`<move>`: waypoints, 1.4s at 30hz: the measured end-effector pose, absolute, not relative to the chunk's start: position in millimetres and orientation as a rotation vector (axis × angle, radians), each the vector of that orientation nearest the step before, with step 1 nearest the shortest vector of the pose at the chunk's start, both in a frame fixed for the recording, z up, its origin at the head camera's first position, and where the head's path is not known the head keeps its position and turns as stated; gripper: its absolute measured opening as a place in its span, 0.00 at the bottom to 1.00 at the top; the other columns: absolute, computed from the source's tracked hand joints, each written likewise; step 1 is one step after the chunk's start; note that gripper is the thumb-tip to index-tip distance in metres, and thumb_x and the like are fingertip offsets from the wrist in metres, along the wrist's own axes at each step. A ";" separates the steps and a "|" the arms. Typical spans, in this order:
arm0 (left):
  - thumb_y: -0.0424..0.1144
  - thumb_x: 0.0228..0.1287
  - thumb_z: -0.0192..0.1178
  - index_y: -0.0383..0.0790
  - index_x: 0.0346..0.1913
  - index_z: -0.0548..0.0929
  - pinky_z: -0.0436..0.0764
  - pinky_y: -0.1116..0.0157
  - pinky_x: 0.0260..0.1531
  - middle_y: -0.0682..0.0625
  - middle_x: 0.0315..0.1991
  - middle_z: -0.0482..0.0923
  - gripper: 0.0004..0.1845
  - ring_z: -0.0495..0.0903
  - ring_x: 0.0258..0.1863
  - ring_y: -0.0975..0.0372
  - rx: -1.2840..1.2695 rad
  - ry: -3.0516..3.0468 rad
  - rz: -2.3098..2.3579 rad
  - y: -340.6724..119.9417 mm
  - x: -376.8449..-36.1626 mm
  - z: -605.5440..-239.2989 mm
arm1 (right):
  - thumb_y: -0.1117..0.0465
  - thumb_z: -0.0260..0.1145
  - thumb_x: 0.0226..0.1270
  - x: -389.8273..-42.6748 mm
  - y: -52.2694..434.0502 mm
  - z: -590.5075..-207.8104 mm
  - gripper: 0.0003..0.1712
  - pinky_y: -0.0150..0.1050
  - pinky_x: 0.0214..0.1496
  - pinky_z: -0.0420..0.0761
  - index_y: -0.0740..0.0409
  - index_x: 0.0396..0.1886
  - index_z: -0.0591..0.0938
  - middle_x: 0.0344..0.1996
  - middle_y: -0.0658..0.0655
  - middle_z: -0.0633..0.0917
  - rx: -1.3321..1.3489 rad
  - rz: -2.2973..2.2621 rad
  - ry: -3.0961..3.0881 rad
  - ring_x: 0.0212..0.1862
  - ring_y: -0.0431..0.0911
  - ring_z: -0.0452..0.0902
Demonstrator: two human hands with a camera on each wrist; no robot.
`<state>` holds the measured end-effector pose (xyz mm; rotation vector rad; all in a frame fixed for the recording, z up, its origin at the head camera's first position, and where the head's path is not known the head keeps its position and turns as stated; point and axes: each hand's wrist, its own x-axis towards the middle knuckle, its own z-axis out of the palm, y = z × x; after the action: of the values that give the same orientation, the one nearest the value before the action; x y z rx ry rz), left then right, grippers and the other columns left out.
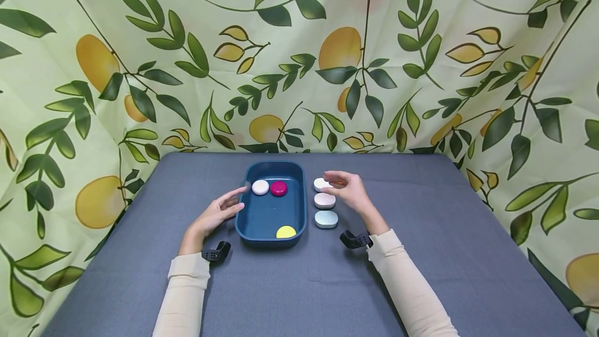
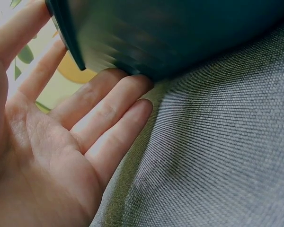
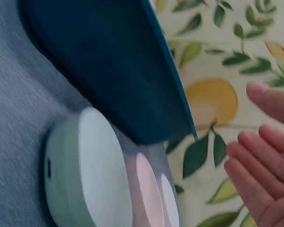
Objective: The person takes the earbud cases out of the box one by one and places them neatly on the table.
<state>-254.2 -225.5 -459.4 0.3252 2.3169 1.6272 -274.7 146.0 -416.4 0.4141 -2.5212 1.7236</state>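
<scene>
From the head view we look forward and down from above our arms at the whole grey cloth-covered surface [image 1: 421,274], with the dark blue plastic tray [image 1: 247,220] at its centre. The left wrist view sits very low and close, facing along the palm of our left hand [image 2: 47,142] toward the tray's outer wall [image 2: 180,33]. The right wrist view, equally close and tilted sideways, faces the tray's other side [image 3: 109,71] and the pale green oval case [image 3: 92,175]. All three views share the tray.

One tray [image 1: 243,222] stands at the counter's middle. Six small cases: three inside it, white [image 1: 260,187], magenta [image 1: 278,188], yellow [image 1: 286,232]; three along its right side, white [image 1: 320,184], pink [image 1: 324,201], pale blue [image 1: 326,219].
</scene>
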 end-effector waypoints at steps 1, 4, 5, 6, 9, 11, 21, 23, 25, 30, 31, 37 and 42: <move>0.44 0.72 0.52 0.48 0.74 0.58 0.65 0.41 0.68 0.38 0.76 0.54 0.31 0.58 0.74 0.40 0.327 2.316 1.628 -225.6 -254.3 -459.4 | 0.71 0.71 0.55 -273.4 142.2 -416.2 0.27 0.48 0.60 0.80 0.74 0.55 0.77 0.52 0.74 0.82 0.482 1.746 -2.515 0.56 0.65 0.79; 0.45 0.72 0.53 0.48 0.75 0.58 0.65 0.41 0.68 0.39 0.76 0.54 0.31 0.58 0.74 0.40 0.333 2.315 1.632 -226.0 -254.7 -459.4 | 0.73 0.71 0.53 -268.4 131.5 -413.2 0.26 0.54 0.59 0.79 0.76 0.54 0.78 0.51 0.76 0.82 0.698 1.793 -2.509 0.55 0.69 0.78; 0.46 0.72 0.53 0.48 0.75 0.58 0.65 0.41 0.68 0.39 0.76 0.54 0.31 0.58 0.74 0.40 0.334 2.314 1.634 -226.2 -254.9 -459.5 | 0.73 0.71 0.53 -267.3 128.0 -412.4 0.26 0.56 0.59 0.79 0.76 0.53 0.78 0.50 0.77 0.82 0.768 1.797 -2.510 0.55 0.70 0.78; 0.46 0.72 0.53 0.48 0.75 0.58 0.65 0.41 0.68 0.39 0.76 0.54 0.32 0.58 0.74 0.40 0.335 2.313 1.637 -226.3 -255.0 -459.6 | 0.73 0.72 0.52 -266.5 124.6 -411.4 0.26 0.56 0.59 0.78 0.76 0.53 0.78 0.50 0.76 0.82 0.830 1.790 -2.518 0.55 0.70 0.78; 0.47 0.71 0.54 0.48 0.74 0.58 0.65 0.41 0.68 0.39 0.76 0.54 0.32 0.59 0.73 0.40 0.336 2.314 1.637 -226.8 -255.3 -460.0 | 0.71 0.73 0.52 -265.0 113.7 -408.3 0.26 0.56 0.61 0.78 0.74 0.53 0.79 0.50 0.74 0.83 0.987 1.739 -2.577 0.55 0.68 0.78; 0.47 0.71 0.54 0.48 0.74 0.58 0.66 0.41 0.68 0.38 0.76 0.54 0.32 0.59 0.73 0.40 0.337 2.311 1.640 -227.0 -255.3 -460.4 | 0.70 0.74 0.52 -265.5 105.9 -406.7 0.26 0.56 0.62 0.77 0.72 0.53 0.80 0.51 0.73 0.83 1.071 1.700 -2.637 0.56 0.66 0.79; 0.45 0.72 0.53 0.48 0.74 0.59 0.64 0.39 0.69 0.39 0.77 0.53 0.31 0.58 0.74 0.40 0.323 2.321 1.630 -225.6 -255.8 -459.8 | 0.66 0.75 0.52 -271.0 69.5 -402.6 0.27 0.49 0.62 0.80 0.70 0.53 0.80 0.52 0.68 0.84 1.501 1.431 -2.883 0.56 0.58 0.82; 0.45 0.71 0.54 0.48 0.74 0.59 0.64 0.39 0.69 0.39 0.77 0.53 0.31 0.58 0.74 0.40 0.329 2.320 1.630 -225.3 -256.1 -459.6 | 0.65 0.75 0.53 -271.3 63.8 -404.2 0.26 0.43 0.61 0.81 0.69 0.53 0.81 0.52 0.66 0.85 1.555 1.356 -2.939 0.55 0.55 0.83; 0.46 0.71 0.54 0.48 0.74 0.59 0.64 0.39 0.69 0.39 0.77 0.53 0.32 0.58 0.74 0.40 0.334 2.317 1.631 -225.3 -256.3 -459.8 | 0.64 0.75 0.53 -271.0 58.9 -406.0 0.26 0.40 0.60 0.82 0.68 0.53 0.81 0.52 0.65 0.85 1.597 1.290 -2.991 0.54 0.53 0.84; 0.47 0.71 0.54 0.49 0.74 0.59 0.63 0.39 0.69 0.40 0.77 0.53 0.32 0.57 0.74 0.40 0.336 2.311 1.632 -225.4 -256.9 -460.7 | 0.65 0.75 0.53 -269.2 51.5 -408.7 0.25 0.37 0.60 0.82 0.66 0.52 0.82 0.51 0.62 0.86 1.655 1.079 -3.052 0.54 0.51 0.84; 0.46 0.71 0.54 0.49 0.74 0.59 0.63 0.39 0.69 0.40 0.77 0.53 0.31 0.57 0.74 0.40 0.333 2.311 1.636 -225.3 -257.1 -460.8 | 0.66 0.75 0.53 -268.8 50.7 -408.6 0.25 0.37 0.60 0.82 0.66 0.53 0.82 0.51 0.62 0.86 1.668 1.026 -3.057 0.54 0.51 0.84; 0.46 0.72 0.53 0.50 0.74 0.59 0.63 0.40 0.69 0.40 0.77 0.53 0.31 0.57 0.74 0.41 0.324 2.319 1.635 -225.3 -256.8 -460.6 | 0.68 0.74 0.52 -267.3 45.4 -408.4 0.24 0.35 0.57 0.83 0.63 0.51 0.83 0.50 0.59 0.87 1.697 0.705 -3.107 0.51 0.48 0.85; 0.45 0.72 0.53 0.49 0.74 0.59 0.63 0.39 0.69 0.40 0.77 0.53 0.31 0.57 0.74 0.40 0.326 2.313 1.632 -225.9 -256.2 -461.3 | 0.69 0.74 0.51 -267.7 37.6 -411.3 0.21 0.33 0.53 0.84 0.62 0.48 0.85 0.46 0.59 0.89 1.645 0.624 -3.150 0.45 0.46 0.85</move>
<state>-256.2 -225.9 -461.3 0.3256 2.3133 1.6324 -267.7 37.6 -411.3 1.6448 -3.1505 0.6244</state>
